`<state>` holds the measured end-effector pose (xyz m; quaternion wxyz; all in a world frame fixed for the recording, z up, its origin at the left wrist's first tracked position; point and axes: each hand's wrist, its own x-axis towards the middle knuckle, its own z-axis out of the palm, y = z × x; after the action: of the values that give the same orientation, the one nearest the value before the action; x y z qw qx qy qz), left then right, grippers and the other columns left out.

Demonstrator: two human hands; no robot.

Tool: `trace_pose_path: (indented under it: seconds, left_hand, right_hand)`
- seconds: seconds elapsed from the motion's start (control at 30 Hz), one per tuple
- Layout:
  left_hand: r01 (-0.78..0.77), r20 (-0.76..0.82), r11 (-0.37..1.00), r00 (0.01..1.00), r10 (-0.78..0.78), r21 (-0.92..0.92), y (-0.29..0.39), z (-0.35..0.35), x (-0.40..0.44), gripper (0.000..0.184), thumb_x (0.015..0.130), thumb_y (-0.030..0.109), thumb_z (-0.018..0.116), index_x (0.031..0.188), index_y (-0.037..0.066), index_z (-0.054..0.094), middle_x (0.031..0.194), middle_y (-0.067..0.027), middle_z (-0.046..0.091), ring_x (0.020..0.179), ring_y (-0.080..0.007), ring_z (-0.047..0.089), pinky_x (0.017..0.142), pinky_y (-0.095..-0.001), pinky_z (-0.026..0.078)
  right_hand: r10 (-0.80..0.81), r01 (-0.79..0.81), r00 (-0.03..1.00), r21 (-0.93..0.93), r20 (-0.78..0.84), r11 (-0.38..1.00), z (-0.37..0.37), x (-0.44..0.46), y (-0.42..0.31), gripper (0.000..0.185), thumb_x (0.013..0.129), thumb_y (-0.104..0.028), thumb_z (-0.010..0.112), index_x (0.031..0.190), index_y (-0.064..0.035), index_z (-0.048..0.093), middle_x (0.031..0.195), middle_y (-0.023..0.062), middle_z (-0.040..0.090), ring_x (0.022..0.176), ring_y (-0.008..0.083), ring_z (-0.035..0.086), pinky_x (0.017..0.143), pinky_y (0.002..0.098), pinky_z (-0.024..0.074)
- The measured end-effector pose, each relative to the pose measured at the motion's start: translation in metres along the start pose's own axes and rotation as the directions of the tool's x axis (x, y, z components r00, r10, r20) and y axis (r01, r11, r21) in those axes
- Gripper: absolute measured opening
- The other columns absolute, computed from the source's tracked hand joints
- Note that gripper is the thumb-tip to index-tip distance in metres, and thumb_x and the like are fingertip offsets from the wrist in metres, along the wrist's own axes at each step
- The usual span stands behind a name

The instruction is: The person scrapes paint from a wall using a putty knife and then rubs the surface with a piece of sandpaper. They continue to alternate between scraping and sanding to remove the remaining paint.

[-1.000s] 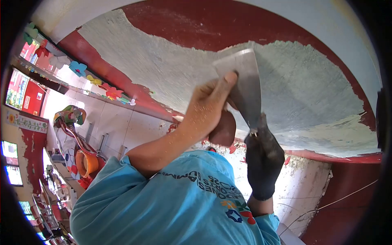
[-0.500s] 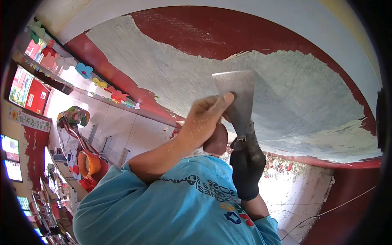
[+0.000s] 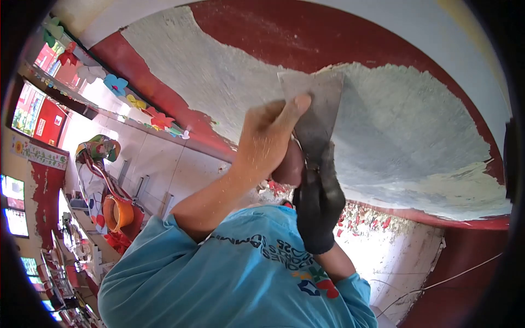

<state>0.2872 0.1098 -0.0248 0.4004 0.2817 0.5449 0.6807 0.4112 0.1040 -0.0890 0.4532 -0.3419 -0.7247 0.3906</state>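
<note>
Light-blue shirt point(image 3: 219, 273) lies below the scraper point(image 3: 317, 123). Gloved right hand point(image 3: 320, 205) is closed round the scraper's handle; bare left hand point(image 3: 265, 136) sets its thumb on the blade, finger hold indeterminable. Behind the scraper: grey patch point(image 3: 404, 120) on red wall point(image 3: 284, 27). Farther, left of the scraper: orange bucket point(image 3: 128, 216)

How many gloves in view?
1: the black glove on the right hand, just below the metal blade. The left hand is bare. Others could be hidden among the small, cluttered items at image left.
</note>
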Motion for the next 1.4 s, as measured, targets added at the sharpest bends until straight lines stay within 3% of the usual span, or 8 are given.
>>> trace_pose_path:
  seconds: [0.07, 0.2, 0.57, 0.73, 0.77, 0.93, 1.03, 1.4]
  left_hand:
    - [0.000, 0.007, 0.999, 1.000, 0.000, 0.033, 0.004, -0.005, 0.003, 0.037, 0.089, 0.031, 0.057, 0.081, -0.004, 0.065, 0.071, -0.0009, 0.060, 0.068, -0.0058, 0.051, 0.059, -0.0222, 0.040]
    - [-0.041, 0.049, 0.969, 0.998, 0.030, 0.243, -0.011, -0.018, -0.003, 0.030, 0.088, 0.030, 0.059, 0.088, 0.000, 0.065, 0.064, 0.0037, 0.050, 0.058, -0.0033, 0.043, 0.051, -0.0200, 0.033]
    - [-0.036, 0.032, 0.993, 0.999, 0.033, 0.112, -0.001, -0.019, -0.007, 0.035, 0.085, 0.034, 0.063, 0.073, 0.001, 0.062, 0.061, 0.0051, 0.046, 0.057, -0.0037, 0.038, 0.051, -0.0217, 0.030]
    - [-0.018, 0.018, 0.965, 1.000, 0.014, 0.261, -0.004, -0.021, 0.000, 0.036, 0.085, 0.035, 0.064, 0.081, 0.000, 0.065, 0.063, 0.0038, 0.049, 0.057, -0.0031, 0.039, 0.050, -0.0190, 0.030]
    - [-0.015, 0.003, 0.973, 1.000, 0.015, 0.231, 0.008, -0.018, -0.001, 0.037, 0.085, 0.036, 0.064, 0.083, -0.001, 0.066, 0.063, 0.0036, 0.049, 0.056, -0.0029, 0.038, 0.050, -0.0188, 0.029]
    - [-0.054, 0.010, 0.981, 0.999, 0.053, 0.184, -0.001, -0.024, -0.003, 0.036, 0.085, 0.035, 0.064, 0.080, -0.001, 0.064, 0.063, 0.0048, 0.048, 0.055, -0.0019, 0.038, 0.047, -0.0188, 0.029]
    - [-0.064, 0.018, 0.933, 0.998, 0.061, 0.354, -0.022, -0.034, -0.001, 0.035, 0.085, 0.034, 0.064, 0.081, 0.000, 0.064, 0.064, 0.0051, 0.049, 0.056, -0.0024, 0.039, 0.049, -0.0190, 0.030]
    - [-0.061, -0.001, 0.887, 0.998, 0.069, 0.458, -0.013, -0.041, -0.001, 0.038, 0.085, 0.035, 0.064, 0.080, -0.003, 0.065, 0.066, 0.0022, 0.051, 0.062, -0.0048, 0.042, 0.054, -0.0210, 0.035]
  right_hand:
    - [-0.514, 0.433, 0.852, -0.417, -0.101, 0.799, 0.012, 0.009, 0.004, 0.046, 0.089, -0.005, 0.046, 0.134, 0.0015, 0.038, 0.075, 0.0118, 0.057, 0.058, 0.0104, 0.053, 0.049, 0.0238, 0.0421]
    - [0.104, -0.102, 0.995, 0.206, -0.001, 0.973, 0.004, -0.010, -0.005, 0.043, 0.093, -0.007, 0.042, 0.134, 0.0022, 0.037, 0.074, 0.0067, 0.053, 0.060, 0.0074, 0.048, 0.050, 0.0223, 0.0407]
    - [0.126, -0.117, 0.992, 0.314, -0.008, 0.942, 0.014, -0.006, -0.010, 0.046, 0.089, -0.002, 0.046, 0.134, 0.0042, 0.037, 0.074, 0.0098, 0.055, 0.058, 0.0099, 0.050, 0.052, 0.0239, 0.0423]
    - [-0.068, 0.063, 0.996, -0.097, -0.050, 0.993, 0.021, -0.008, -0.001, 0.045, 0.090, -0.005, 0.044, 0.133, 0.0059, 0.037, 0.072, 0.0101, 0.056, 0.055, 0.0096, 0.050, 0.050, 0.0250, 0.0424]
    - [0.198, -0.189, 0.980, 0.280, -0.006, 0.941, 0.017, 0.003, -0.020, 0.045, 0.090, -0.005, 0.044, 0.133, 0.0060, 0.036, 0.074, 0.0106, 0.057, 0.053, 0.0104, 0.050, 0.049, 0.0258, 0.0428]
    - [0.176, -0.172, 0.984, 0.329, 0.019, 0.928, 0.027, -0.005, -0.006, 0.045, 0.095, -0.014, 0.042, 0.136, 0.0015, 0.033, 0.081, 0.0072, 0.060, 0.059, 0.0066, 0.050, 0.052, 0.0228, 0.0433]
    - [-0.043, 0.037, 0.997, -0.085, -0.068, 0.996, 0.036, -0.014, 0.006, 0.042, 0.096, -0.011, 0.040, 0.135, 0.0019, 0.035, 0.094, 0.0113, 0.062, 0.054, 0.0064, 0.047, 0.049, 0.0229, 0.0419]
    - [0.169, -0.137, 0.980, 0.255, -0.107, 0.957, 0.050, -0.015, 0.003, 0.048, 0.093, -0.010, 0.046, 0.137, 0.0022, 0.032, 0.074, 0.0101, 0.056, 0.053, 0.0102, 0.048, 0.049, 0.0252, 0.0420]
